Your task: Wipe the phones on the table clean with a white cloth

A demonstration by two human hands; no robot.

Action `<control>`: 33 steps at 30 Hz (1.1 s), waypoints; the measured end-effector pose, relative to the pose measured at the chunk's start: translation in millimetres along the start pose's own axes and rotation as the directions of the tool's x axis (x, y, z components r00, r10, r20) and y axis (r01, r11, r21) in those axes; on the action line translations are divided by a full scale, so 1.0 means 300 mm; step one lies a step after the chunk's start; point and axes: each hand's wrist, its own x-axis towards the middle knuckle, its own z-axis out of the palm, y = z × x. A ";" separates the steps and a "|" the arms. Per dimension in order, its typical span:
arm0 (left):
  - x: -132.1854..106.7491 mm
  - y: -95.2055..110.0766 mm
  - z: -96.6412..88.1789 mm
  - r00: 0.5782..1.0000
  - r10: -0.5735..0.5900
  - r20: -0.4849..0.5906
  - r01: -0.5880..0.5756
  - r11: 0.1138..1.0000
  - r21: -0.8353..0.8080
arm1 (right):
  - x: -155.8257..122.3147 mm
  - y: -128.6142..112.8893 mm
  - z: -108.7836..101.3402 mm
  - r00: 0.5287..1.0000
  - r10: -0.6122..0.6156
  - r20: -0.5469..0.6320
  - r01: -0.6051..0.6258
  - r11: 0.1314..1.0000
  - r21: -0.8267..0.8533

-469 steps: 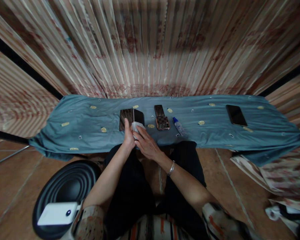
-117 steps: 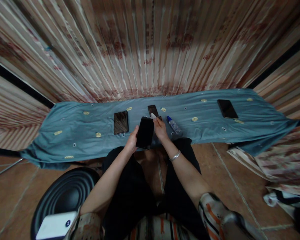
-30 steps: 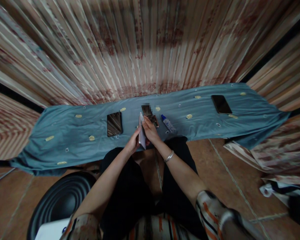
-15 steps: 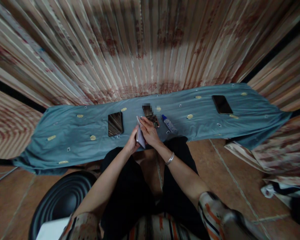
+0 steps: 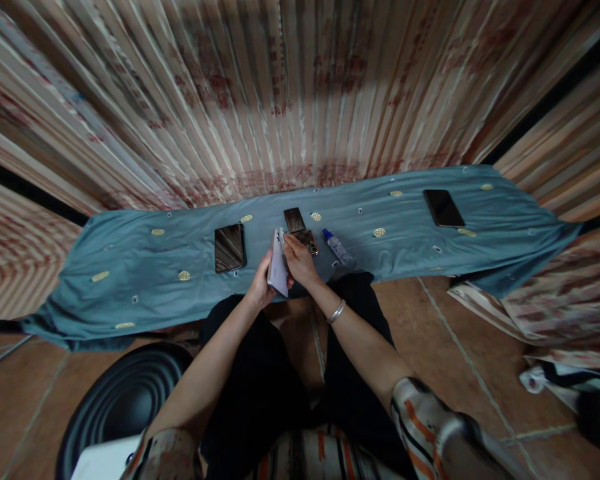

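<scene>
My left hand (image 5: 263, 285) holds a pale lilac phone (image 5: 279, 270) from its left side, tilted over the front of the table. The phone's back is turned up, and its camera lenses show near the top end. Close against the phone's right side is my right hand (image 5: 301, 260), its fingers together and their tips by the lenses. Something small and pale shows at these fingertips, too small to name. Just beyond lies a dark glossy device (image 5: 295, 220) in two panels, perhaps a flip phone, partly covered by my right hand. A clear bottle with a blue cap (image 5: 337, 247) lies right of it.
A blue-green cloth (image 5: 155, 267) with yellow prints covers the long narrow table. One black phone (image 5: 231, 248) lies left of my hands, another black phone (image 5: 443, 208) far right. Pleated curtains (image 5: 280, 100) hang behind. A black ridged round stool (image 5: 130, 400) stands at lower left.
The phone has turned so that its back shows more fully. My right hand has shifted slightly right, off the phone's face, uncovering the lenses.
</scene>
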 end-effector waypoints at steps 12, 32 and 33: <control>0.016 -0.015 -0.014 0.999 -0.001 0.038 -0.001 0.999 0.036 | 0.010 -0.006 0.003 0.999 0.001 -0.051 0.001 0.999 0.041; 0.041 -0.036 -0.041 1.000 0.000 0.024 -0.002 0.996 0.088 | -0.052 -0.105 -0.077 0.948 -0.293 0.125 0.304 0.949 -0.082; 0.040 -0.034 -0.041 1.000 0.004 0.016 -0.005 0.997 0.078 | -0.064 -0.112 -0.081 0.942 -0.304 0.144 0.318 0.944 -0.083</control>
